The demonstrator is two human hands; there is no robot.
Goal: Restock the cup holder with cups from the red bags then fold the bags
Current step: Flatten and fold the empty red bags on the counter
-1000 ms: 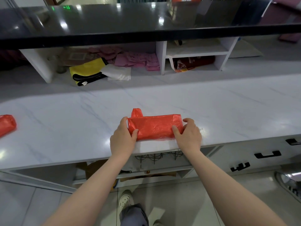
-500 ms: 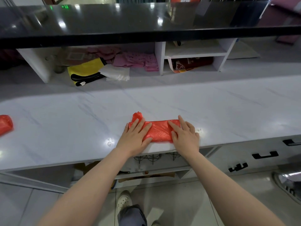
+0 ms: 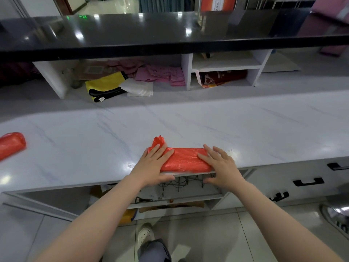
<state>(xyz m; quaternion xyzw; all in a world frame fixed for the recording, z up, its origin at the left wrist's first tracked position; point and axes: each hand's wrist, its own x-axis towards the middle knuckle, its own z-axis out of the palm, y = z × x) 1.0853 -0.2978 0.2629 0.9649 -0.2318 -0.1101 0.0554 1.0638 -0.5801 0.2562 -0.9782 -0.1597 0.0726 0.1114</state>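
A red plastic bag (image 3: 186, 160), folded into a flat strip, lies at the front edge of the white marble counter (image 3: 188, 127). A small bunched end sticks up at its left. My left hand (image 3: 153, 167) presses flat on the strip's left end with straight fingers. My right hand (image 3: 220, 165) presses flat on its right end, fingers spread. A second red bag (image 3: 11, 144), folded, lies at the counter's far left. A wire cup holder (image 3: 186, 183) shows just under the counter edge below the bag; I see no cups in it.
A black raised countertop (image 3: 170, 35) overhangs white cubbies holding a yellow and black bag (image 3: 105, 87), white plastic (image 3: 139, 87), pink papers (image 3: 160, 74) and a dark red package (image 3: 222, 77). Drawers with black handles (image 3: 307, 181) sit at right. My shoe (image 3: 144, 234) stands on the tiled floor.
The bag went from a taller fold gripped at both ends to a narrower strip. Both hands now lie flat on top of it, pressing it down.
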